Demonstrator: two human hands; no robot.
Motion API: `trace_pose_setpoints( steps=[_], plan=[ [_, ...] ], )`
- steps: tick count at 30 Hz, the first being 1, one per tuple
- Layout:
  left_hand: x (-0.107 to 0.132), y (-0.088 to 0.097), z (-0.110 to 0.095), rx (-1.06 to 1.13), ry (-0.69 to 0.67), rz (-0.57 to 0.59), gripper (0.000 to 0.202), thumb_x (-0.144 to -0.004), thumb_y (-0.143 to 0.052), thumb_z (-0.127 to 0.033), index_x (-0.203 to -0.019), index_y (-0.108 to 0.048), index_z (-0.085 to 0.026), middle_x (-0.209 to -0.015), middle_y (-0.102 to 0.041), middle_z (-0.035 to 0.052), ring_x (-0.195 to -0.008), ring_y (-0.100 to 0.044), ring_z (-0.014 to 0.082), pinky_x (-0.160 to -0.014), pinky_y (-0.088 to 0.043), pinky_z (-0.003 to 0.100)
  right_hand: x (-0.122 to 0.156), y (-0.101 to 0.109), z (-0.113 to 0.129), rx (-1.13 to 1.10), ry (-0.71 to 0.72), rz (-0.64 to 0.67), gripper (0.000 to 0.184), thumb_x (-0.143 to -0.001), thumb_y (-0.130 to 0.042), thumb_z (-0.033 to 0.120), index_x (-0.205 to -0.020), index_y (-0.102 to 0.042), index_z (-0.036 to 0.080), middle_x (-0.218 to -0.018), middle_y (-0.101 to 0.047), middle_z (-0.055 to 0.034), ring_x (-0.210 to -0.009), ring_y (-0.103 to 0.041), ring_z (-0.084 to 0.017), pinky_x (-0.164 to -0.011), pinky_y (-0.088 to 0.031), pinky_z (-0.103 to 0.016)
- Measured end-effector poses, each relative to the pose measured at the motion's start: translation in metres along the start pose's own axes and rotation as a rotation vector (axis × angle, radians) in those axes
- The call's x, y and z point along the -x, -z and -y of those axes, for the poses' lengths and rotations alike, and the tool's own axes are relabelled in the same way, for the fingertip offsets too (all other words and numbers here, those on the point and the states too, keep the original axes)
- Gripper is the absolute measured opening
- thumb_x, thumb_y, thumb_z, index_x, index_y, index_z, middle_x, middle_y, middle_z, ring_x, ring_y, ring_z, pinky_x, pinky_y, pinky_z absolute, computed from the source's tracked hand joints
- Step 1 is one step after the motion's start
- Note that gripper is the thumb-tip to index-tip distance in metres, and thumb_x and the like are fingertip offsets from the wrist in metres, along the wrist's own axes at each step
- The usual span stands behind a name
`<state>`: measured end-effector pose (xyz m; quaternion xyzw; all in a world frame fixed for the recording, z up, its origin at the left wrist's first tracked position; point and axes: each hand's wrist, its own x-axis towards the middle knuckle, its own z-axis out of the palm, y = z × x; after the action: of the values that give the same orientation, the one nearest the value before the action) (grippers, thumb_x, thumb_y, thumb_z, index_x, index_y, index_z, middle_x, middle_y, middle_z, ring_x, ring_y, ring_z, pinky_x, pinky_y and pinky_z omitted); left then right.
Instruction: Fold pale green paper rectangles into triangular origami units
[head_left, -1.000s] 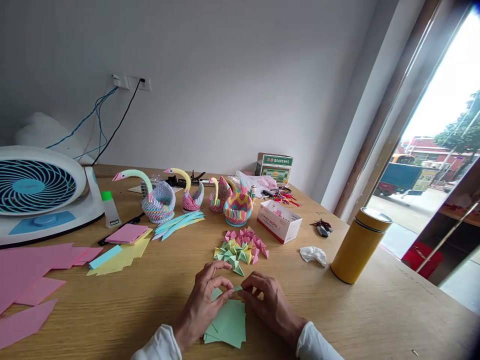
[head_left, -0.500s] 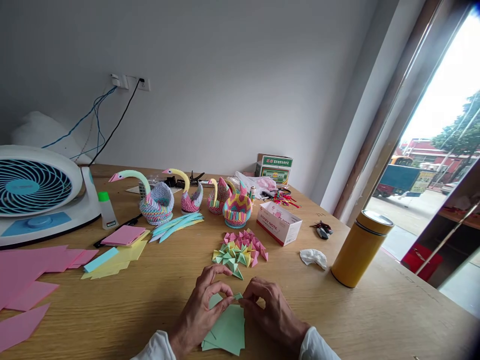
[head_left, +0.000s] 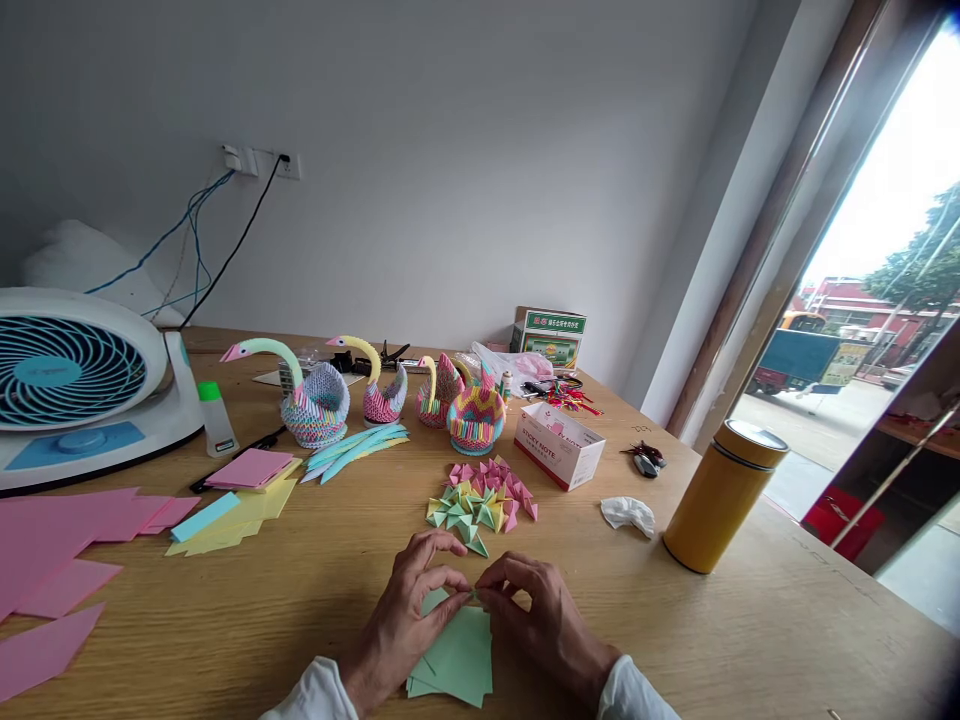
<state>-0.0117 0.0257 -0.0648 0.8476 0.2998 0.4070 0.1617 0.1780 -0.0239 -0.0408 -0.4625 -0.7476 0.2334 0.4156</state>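
Between their fingertips, my left hand (head_left: 420, 610) and my right hand (head_left: 541, 618) pinch a small folded piece of green paper (head_left: 473, 595), mostly hidden by the fingers. Below the hands lies a loose stack of green paper sheets (head_left: 459, 655) on the wooden table. Just beyond my fingers is a heap of folded paper triangles (head_left: 480, 502) in pink, yellow and green. Farther back stand several paper swans (head_left: 315, 408) built from many folded pieces.
Pink paper sheets (head_left: 56, 545), yellow sheets (head_left: 247, 520) and a fan (head_left: 82, 400) are on the left. A glue bottle (head_left: 216, 420) stands by the fan. Rightward are a sticky note box (head_left: 559, 447), a crumpled tissue (head_left: 628, 514), keys (head_left: 646, 460) and a yellow flask (head_left: 720, 500).
My right fingertips have come closer to the left ones, and less of the small green paper shows between them. The view has shifted very slightly.
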Motion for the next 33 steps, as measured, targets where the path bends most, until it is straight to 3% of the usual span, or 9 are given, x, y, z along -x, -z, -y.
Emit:
trace_pose_setpoints(
  steps=[7, 15, 33],
  plan=[
    [0.0, 0.003, -0.007, -0.011, -0.004, 0.014, 0.006, -0.083, -0.061, -0.022, -0.078, -0.062, -0.021, -0.11, -0.056, 0.0067, -0.114, -0.05, 0.022, -0.097, -0.044, 0.036, 0.001, -0.003, -0.001, 0.012, 0.012, -0.018, 0.008, -0.084, -0.06, 0.014, -0.082, -0.066, 0.017, -0.077, -0.066, -0.0023, -0.068, -0.06, -0.014, -0.065, -0.046, -0.022],
    [0.001, 0.001, -0.004, -0.029, -0.009, 0.001, 0.006, -0.083, -0.061, -0.018, -0.078, -0.062, -0.021, -0.106, -0.057, 0.0055, -0.11, -0.052, 0.0206, -0.094, -0.046, 0.034, 0.002, -0.005, -0.003, -0.008, 0.006, -0.036, 0.009, -0.085, -0.06, 0.021, -0.082, -0.067, 0.017, -0.076, -0.066, -0.0027, -0.066, -0.059, -0.014, -0.063, -0.047, -0.023],
    [-0.003, 0.003, -0.011, 0.083, 0.104, 0.006, 0.011, -0.085, -0.059, -0.027, -0.078, -0.065, -0.021, -0.107, -0.059, 0.0061, -0.109, -0.054, 0.0207, -0.095, -0.045, 0.033, 0.002, -0.008, 0.007, 0.009, 0.01, -0.086, 0.013, -0.088, -0.053, 0.023, -0.083, -0.064, 0.017, -0.075, -0.066, -0.0032, -0.066, -0.06, -0.014, -0.062, -0.047, -0.023]
  ],
)
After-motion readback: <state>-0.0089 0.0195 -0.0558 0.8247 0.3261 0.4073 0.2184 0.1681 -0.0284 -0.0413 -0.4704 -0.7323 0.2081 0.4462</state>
